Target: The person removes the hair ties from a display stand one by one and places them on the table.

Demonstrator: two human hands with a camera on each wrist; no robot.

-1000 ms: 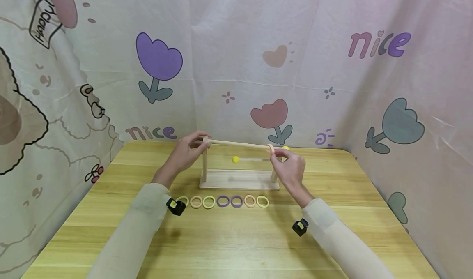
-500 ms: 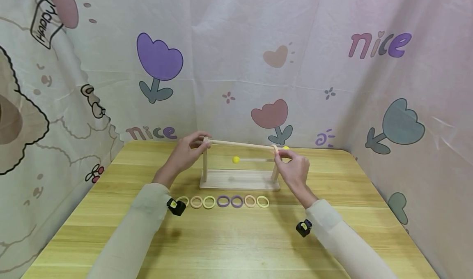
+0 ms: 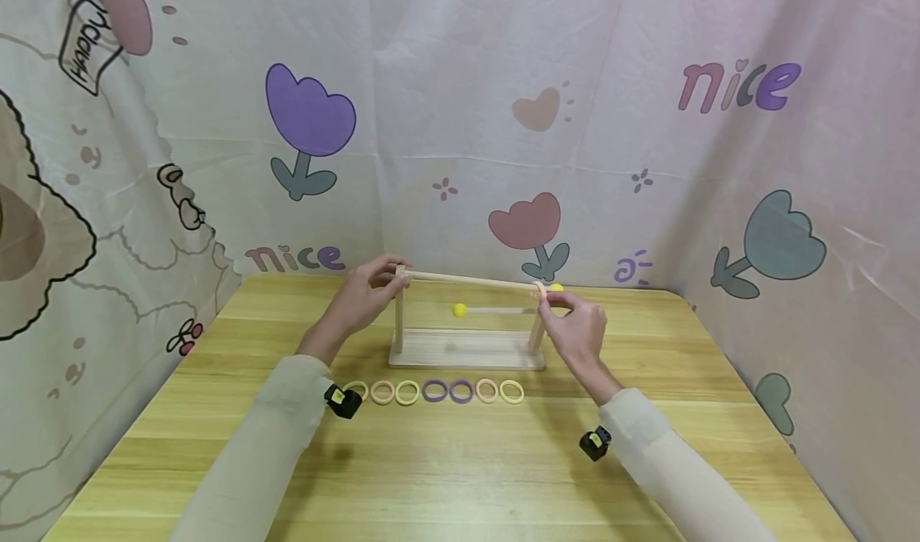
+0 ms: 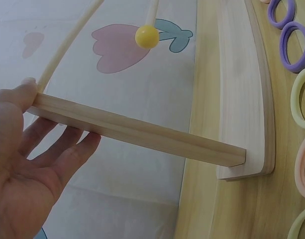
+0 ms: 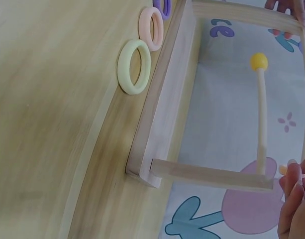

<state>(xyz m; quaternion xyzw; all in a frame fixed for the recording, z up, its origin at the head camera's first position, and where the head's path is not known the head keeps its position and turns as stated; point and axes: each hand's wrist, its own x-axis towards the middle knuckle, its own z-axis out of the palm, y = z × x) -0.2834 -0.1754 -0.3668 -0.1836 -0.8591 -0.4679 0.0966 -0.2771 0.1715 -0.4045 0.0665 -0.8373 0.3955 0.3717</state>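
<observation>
A wooden stand (image 3: 467, 349) has two posts and two slim rods. My left hand (image 3: 366, 290) holds the top of its left post (image 4: 142, 129), thumb on one side and fingers on the other. From there the upper rod (image 3: 467, 279) slants slightly down to the right, with a yellow ball (image 3: 557, 288) near its right end. My right hand (image 3: 578, 326) pinches a peach ring (image 3: 539, 290) at that end; the ring appears to be around the rod. In the right wrist view my fingers mostly hide the ring. The lower rod (image 5: 261, 119) ends in a yellow ball (image 3: 459, 310).
In front of the stand, several rings lie in a row on the wooden table (image 3: 460, 478): purple rings (image 3: 461, 391), peach rings (image 3: 486, 391) and pale yellow rings (image 3: 511, 392). My left wrist partly covers the leftmost ring (image 3: 357, 388). A patterned cloth (image 3: 446, 111) hangs behind the table.
My right hand has shifted a little to the right along the upper rod, carrying the peach ring toward the yellow ball. My left hand keeps its hold on the post.
</observation>
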